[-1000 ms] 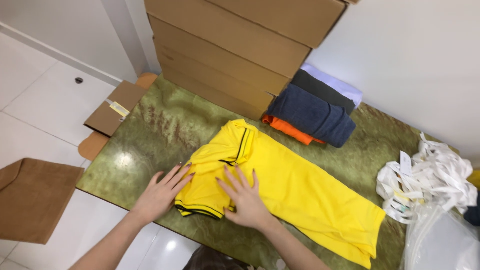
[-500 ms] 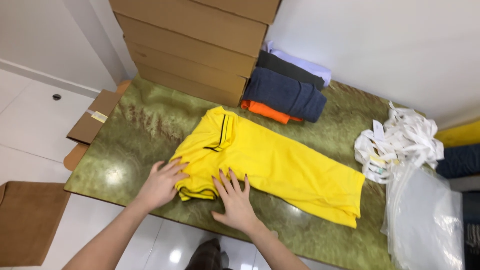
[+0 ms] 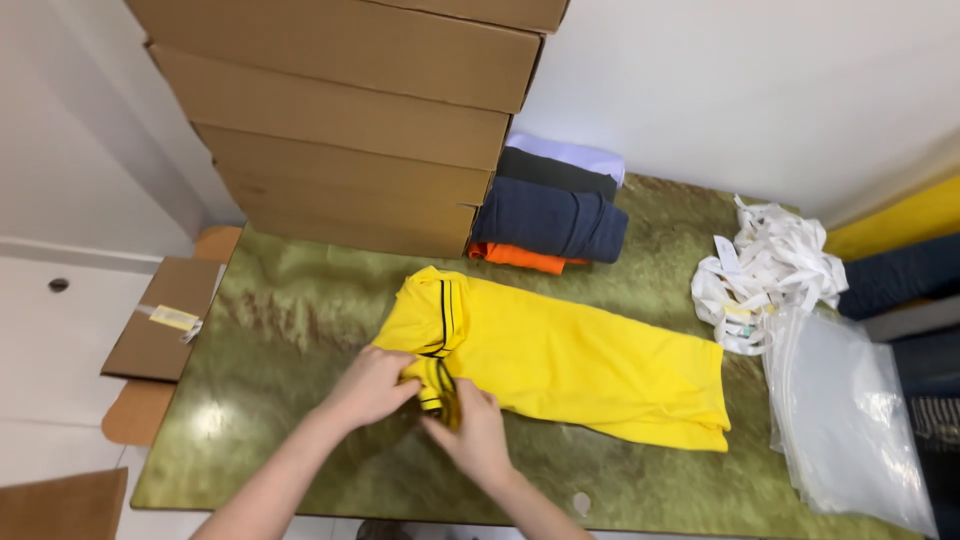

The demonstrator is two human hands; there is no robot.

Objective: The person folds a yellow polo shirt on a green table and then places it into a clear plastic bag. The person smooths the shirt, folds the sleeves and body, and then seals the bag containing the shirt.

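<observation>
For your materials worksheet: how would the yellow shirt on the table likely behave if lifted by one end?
The yellow shirt would probably flop and drape: it lies flat, and bunches where the left hand and right hand pinch its sleeve. It looks thin, so likely light. It may slide easily on the glossy green table.

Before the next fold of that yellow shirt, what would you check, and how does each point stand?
1. Both hands on the shirt: ok. Left hand and right hand pinch the black-trimmed sleeve edge at the near side of the yellow shirt.
2. Shirt body flat: ok, it lies smooth on the green table.
3. Room beside the shirt: ok, the folded clothes pile lies apart from it.
4. White strips and plastic bags off the shirt: ok, though close to its hem.
5. Grip firm: cannot tell, the fingers hide the fold.
</observation>
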